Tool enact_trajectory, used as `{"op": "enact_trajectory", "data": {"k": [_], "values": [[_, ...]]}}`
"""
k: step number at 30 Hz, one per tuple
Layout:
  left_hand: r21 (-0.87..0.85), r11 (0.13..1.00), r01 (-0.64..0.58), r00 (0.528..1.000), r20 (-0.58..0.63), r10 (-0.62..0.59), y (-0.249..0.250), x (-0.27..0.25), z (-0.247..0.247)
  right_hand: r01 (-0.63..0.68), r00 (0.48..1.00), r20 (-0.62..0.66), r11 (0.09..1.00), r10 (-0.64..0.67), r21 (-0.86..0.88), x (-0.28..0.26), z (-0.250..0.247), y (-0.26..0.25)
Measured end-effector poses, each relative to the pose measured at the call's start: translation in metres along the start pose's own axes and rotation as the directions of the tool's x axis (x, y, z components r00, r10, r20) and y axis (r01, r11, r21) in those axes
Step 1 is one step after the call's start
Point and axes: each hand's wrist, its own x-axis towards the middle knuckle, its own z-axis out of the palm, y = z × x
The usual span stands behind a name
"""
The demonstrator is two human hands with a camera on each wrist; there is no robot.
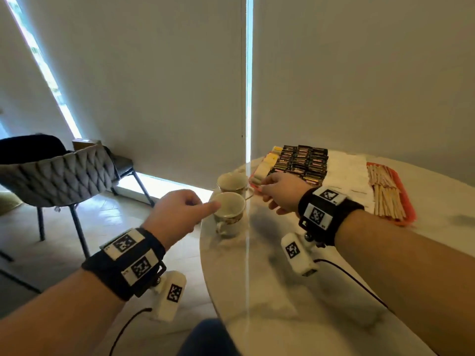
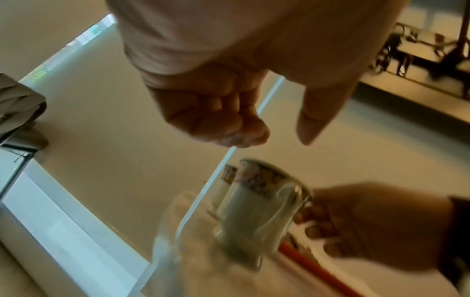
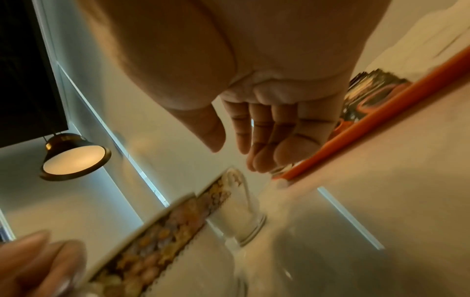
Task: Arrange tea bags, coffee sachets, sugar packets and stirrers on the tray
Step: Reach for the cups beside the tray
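A round, pale marble table fills the lower right of the head view, with a grey quilted chair standing on the floor to its left. At the table's far side lies an orange tray, filled in bands from left to right: pale yellow and white tea bags, dark coffee sachets, white sugar packets and wooden stirrers. Two patterned cups stand just left of the tray near the table edge — the near cup in front, the far cup close behind it. The left hand hovers beside the near cup, fingers curled into the palm and holding nothing, thumb extended toward the rim; whether the thumb touches the rim cannot be told. The right hand hangs over the tray's left corner — its fingers relaxed and loosely bent, empty in the right wrist view.
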Motion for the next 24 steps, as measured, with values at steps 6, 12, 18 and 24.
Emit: {"op": "enact_trajectory", "data": {"k": [6,12,18,24], "values": [[0.172,0.985,-0.02,0.992,0.129,-0.002,-0.01,-0.004,0.01,-0.049,0.999,0.003,0.997,0.05,-0.061,0.014,0.023,-0.015],[0.035,0.996,0.084,0.979,0.184,-0.089,-0.016,-0.001,0.001,-0.12,0.992,0.036,0.992,0.12,0.022,0.017,0.032,-0.018],[-0.194,0.935,0.296,0.931,0.277,-0.237,-0.007,0.005,-0.014,-0.181,0.983,0.045,0.94,0.176,0.29,0.008,0.03,-0.016],[-0.203,0.942,0.266,0.933,0.302,-0.199,0.038,0.016,-0.001,-0.187,0.965,-0.075,0.862,0.25,0.47,-0.023,-0.012,0.011]]}}
